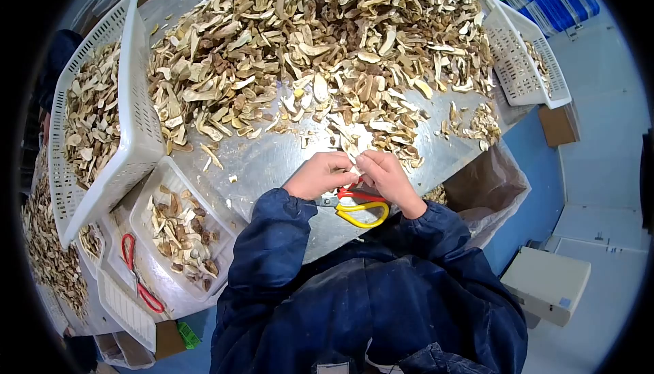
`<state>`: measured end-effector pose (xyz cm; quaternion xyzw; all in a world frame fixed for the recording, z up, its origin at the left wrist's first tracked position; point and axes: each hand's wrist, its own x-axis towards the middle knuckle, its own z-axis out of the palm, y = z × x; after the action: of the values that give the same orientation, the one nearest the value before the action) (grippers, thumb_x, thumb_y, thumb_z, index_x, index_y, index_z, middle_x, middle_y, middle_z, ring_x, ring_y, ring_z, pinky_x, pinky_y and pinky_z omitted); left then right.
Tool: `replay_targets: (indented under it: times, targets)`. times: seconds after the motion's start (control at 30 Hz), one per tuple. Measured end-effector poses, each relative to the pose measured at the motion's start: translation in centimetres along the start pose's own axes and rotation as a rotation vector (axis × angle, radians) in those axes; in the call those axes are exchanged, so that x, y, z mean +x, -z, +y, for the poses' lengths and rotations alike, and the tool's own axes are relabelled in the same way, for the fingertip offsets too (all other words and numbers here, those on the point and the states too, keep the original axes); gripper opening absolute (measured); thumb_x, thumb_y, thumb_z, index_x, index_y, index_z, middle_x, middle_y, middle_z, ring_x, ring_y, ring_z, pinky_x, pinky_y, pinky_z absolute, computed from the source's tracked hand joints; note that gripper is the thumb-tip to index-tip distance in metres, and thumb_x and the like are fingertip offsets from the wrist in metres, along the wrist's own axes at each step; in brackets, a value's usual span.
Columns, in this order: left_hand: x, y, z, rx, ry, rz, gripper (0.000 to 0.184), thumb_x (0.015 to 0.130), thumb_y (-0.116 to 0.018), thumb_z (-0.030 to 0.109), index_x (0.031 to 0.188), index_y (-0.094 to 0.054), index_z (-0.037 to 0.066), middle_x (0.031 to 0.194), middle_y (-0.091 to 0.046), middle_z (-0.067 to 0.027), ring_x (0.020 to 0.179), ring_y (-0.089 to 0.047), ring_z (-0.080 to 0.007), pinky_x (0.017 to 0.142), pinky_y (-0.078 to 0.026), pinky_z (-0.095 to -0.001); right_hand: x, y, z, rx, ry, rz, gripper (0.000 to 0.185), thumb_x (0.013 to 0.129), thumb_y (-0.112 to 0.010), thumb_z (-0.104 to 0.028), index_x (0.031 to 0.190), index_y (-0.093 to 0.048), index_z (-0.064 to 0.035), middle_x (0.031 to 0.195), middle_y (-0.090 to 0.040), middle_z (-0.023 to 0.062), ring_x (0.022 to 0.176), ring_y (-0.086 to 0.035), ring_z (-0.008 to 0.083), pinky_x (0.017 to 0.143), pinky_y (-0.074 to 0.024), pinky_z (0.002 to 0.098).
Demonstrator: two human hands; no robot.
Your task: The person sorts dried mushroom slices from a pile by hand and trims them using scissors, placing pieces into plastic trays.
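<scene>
Both my hands meet over the front of the metal table. My left hand (323, 175) has its fingers pressed together at a small pale piece (355, 168). My right hand (389, 178) pinches the same piece from the other side. Scissors with red and yellow handles (364, 214) lie just below my hands, partly covered by them. Beyond my fingers, a large heap of dried mushroom slices (320, 40) covers much of the table, with loose slices and crumbs at its near edge.
At the left stand a white perforated basket (142, 95) and a white tray (167, 169) with slices, beside red-handled scissors (138, 277). Another white basket (507, 60) is at the right, above a lined bin (507, 190). A beige box (548, 282) stands lower right.
</scene>
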<state>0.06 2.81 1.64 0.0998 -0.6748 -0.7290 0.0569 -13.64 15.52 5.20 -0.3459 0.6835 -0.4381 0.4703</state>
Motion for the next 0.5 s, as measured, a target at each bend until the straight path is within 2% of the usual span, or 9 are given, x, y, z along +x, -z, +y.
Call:
replay_targets:
  times: [0.23, 0.33, 0.5]
  targets:
    - [0.2, 0.2, -0.9, 0.100, -0.088, -0.091, 0.014, 0.082, -0.063, 0.013, 0.081, -0.064, -0.001, 0.074, -0.053, -0.0041, 0.072, -0.050, -0.0129, 0.064, -0.040, -0.0266, -0.7, -0.4, 1.7, 0.121, -0.013, 0.024, 0.034, 0.095, -0.049, -0.028, 0.073, -0.055, -0.0030, 0.055, -0.043, -0.0032, 0.050, -0.038, 0.0054, 0.046, -0.0301, 0.0229]
    - [0.1, 0.1, -1.1, 0.044, -0.069, -0.108, 0.018, 0.081, -0.064, 0.016, 0.078, -0.060, -0.002, 0.069, -0.051, -0.0049, 0.065, -0.050, -0.0137, 0.059, -0.040, -0.0272, -0.9, -0.5, 1.9, 0.158, -0.014, 0.003, 0.034, 0.096, -0.047, -0.028, 0.073, -0.054, -0.0036, 0.055, -0.042, -0.0040, 0.050, -0.037, 0.0049, 0.047, -0.0293, 0.0228]
    - [-0.2, 0.4, -0.5, -0.071, 0.011, -0.113, 0.015, 0.084, -0.061, 0.014, 0.080, -0.062, -0.001, 0.073, -0.050, -0.0009, 0.065, -0.047, -0.0089, 0.057, -0.037, -0.0239, -0.8, -0.9, 0.6, 0.234, -0.001, -0.015, 0.034, 0.097, -0.046, -0.027, 0.073, -0.053, -0.0044, 0.056, -0.041, -0.0042, 0.050, -0.035, 0.0037, 0.045, -0.0270, 0.0216]
